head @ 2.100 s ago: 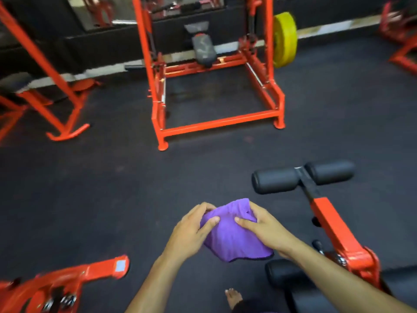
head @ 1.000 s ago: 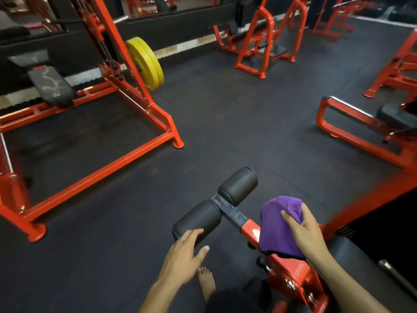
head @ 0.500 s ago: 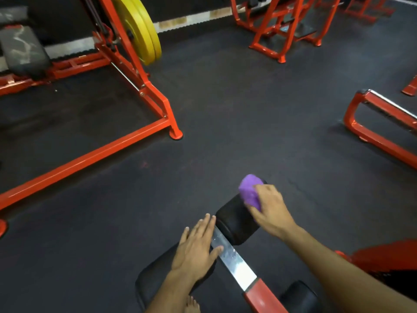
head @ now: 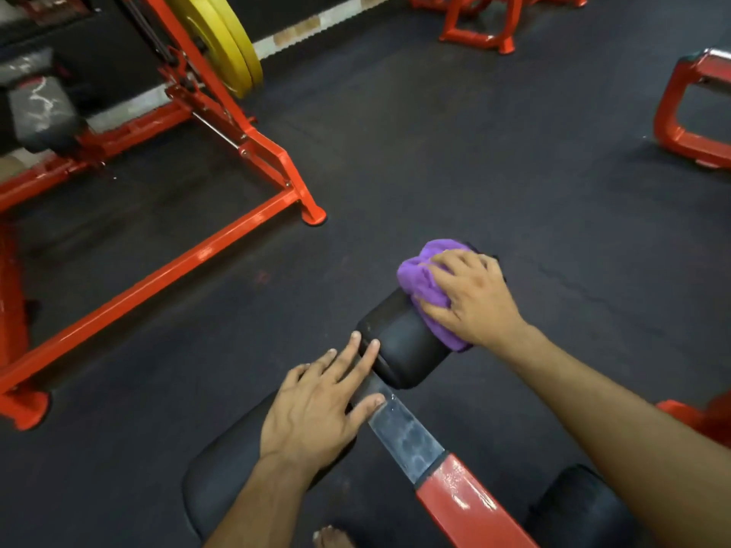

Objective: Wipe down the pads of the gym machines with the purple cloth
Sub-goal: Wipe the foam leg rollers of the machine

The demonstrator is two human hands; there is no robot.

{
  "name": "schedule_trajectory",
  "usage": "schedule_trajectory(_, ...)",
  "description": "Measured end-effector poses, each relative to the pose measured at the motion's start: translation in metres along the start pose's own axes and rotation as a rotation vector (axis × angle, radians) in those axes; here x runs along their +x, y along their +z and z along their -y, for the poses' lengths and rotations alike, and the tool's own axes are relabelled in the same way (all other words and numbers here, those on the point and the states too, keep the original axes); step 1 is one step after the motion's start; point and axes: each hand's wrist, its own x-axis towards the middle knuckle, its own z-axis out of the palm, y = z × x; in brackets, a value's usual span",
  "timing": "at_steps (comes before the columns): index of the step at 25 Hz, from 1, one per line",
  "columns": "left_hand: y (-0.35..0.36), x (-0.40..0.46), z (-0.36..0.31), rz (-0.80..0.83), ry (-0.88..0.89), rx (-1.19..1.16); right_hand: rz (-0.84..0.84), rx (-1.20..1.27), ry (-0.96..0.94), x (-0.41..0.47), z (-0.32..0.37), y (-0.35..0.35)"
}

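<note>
The purple cloth (head: 417, 278) lies bunched on the far end of a black roller pad (head: 399, 346) of the bench. My right hand (head: 474, 298) grips the cloth from above and presses it against that pad. My left hand (head: 316, 413) rests flat with straight fingers on the other black roller pad (head: 221, 476), its fingertips reaching over the steel bar (head: 407, 437) between the two rollers. The bar runs back into a red arm (head: 466, 508). A third black roller (head: 573, 508) shows at the bottom right.
A red rack frame (head: 178, 267) crosses the black rubber floor on the left, with yellow weight plates (head: 221, 37) and a worn black seat pad (head: 39, 112). More red frames stand at the right (head: 680, 120) and at the top (head: 474, 29). A bare foot (head: 332, 539) shows below.
My right hand has spread the cloth over the roller's end and top, where before it pinched it at the tip. The left hand stays flat on the other roller. The view has moved closer.
</note>
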Motion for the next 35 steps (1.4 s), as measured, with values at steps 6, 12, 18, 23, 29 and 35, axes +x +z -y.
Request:
schedule_trajectory(6,-0.001,0.003,0.001,0.017,-0.007,0.061,0.000,0.064,-0.348,-0.044,0.068,0.019)
schedule_trajectory(12,-0.006,0.002,-0.005,0.037,-0.015,0.049,-0.101,0.067,0.054,-0.045,-0.003,0.015)
schedule_trajectory(18,0.003,-0.005,-0.007,-0.039,0.027,0.108,-0.033,-0.059,0.002,-0.002,0.024,0.012)
schedule_trajectory(23,0.004,-0.005,-0.008,-0.054,0.056,0.106,0.441,-0.124,0.025,0.066,0.039,0.010)
schedule_trajectory(29,0.003,0.001,-0.003,-0.076,0.066,0.060,-0.027,0.058,-0.269,-0.028,0.055,0.015)
schedule_trajectory(35,0.004,-0.002,-0.002,-0.058,0.062,0.054,-0.037,0.011,-0.002,0.009,0.000,0.015)
